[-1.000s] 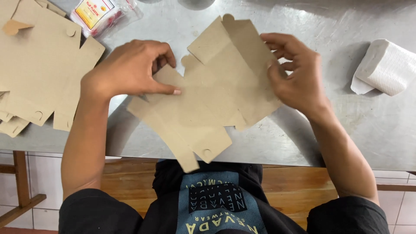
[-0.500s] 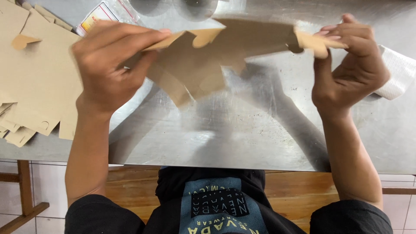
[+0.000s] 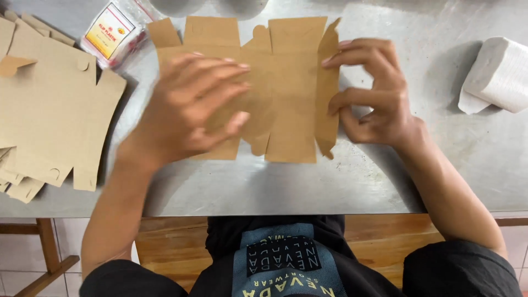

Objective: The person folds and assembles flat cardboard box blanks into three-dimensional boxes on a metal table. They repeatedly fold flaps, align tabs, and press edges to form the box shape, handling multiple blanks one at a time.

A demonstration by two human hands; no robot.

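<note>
A flat brown cardboard box blank [image 3: 291, 93] lies spread on the steel table [image 3: 308, 187] in front of me. My left hand [image 3: 192, 107] rests palm down on its left half, fingers spread and blurred. My right hand [image 3: 374, 93] pinches the blank's narrow right-hand flap, which stands folded up from the table.
A stack of the same brown blanks [image 3: 52, 104] lies at the left edge of the table. A clear plastic packet with a yellow and red label [image 3: 113, 33] sits at the back left. A white folded roll of paper [image 3: 498, 74] lies at the right.
The blank was flat, then lifted in both hands, and now lies flat again, turned with its panels running left to right. My right hand has folded up the right flap.
</note>
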